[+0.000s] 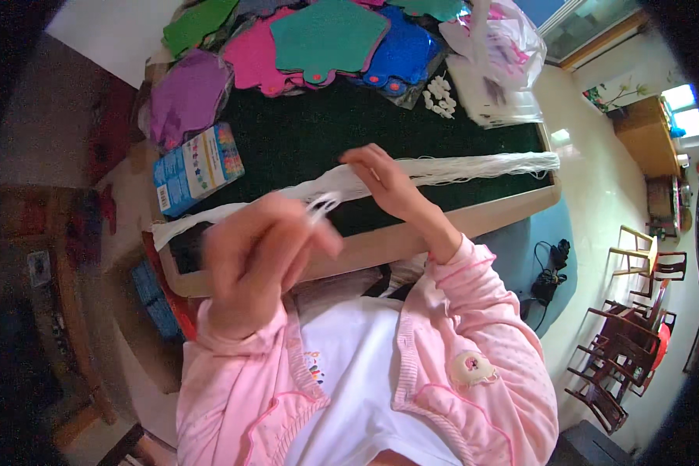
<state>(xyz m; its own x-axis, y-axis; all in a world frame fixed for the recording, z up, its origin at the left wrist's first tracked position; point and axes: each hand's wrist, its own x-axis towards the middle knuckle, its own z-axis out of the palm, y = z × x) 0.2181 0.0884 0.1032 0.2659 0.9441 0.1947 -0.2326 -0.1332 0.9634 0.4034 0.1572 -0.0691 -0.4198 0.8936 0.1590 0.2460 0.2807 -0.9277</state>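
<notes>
A long bundle of white strings [474, 168] lies across the dark green tabletop from left to right. My left hand [260, 252] is raised over its left part, blurred by motion, with the fingers closed. Out of those fingers sticks a short white looped cord [326, 203], pinched near the fingertips. My right hand [388, 185] reaches over the middle of the bundle. Its fingers are stretched out and a little bent, with a gap to the thumb and nothing visible between them. Whether these fingertips touch the strings, I cannot tell.
Along the far side lie purple [186, 99], pink, teal [330, 39] and blue flat foam-like pieces. A blue printed box [198, 169] stands at left. Small white pieces [439, 97] and clear plastic bags [501, 58] are at far right. A pale raised edge [481, 221] borders the table.
</notes>
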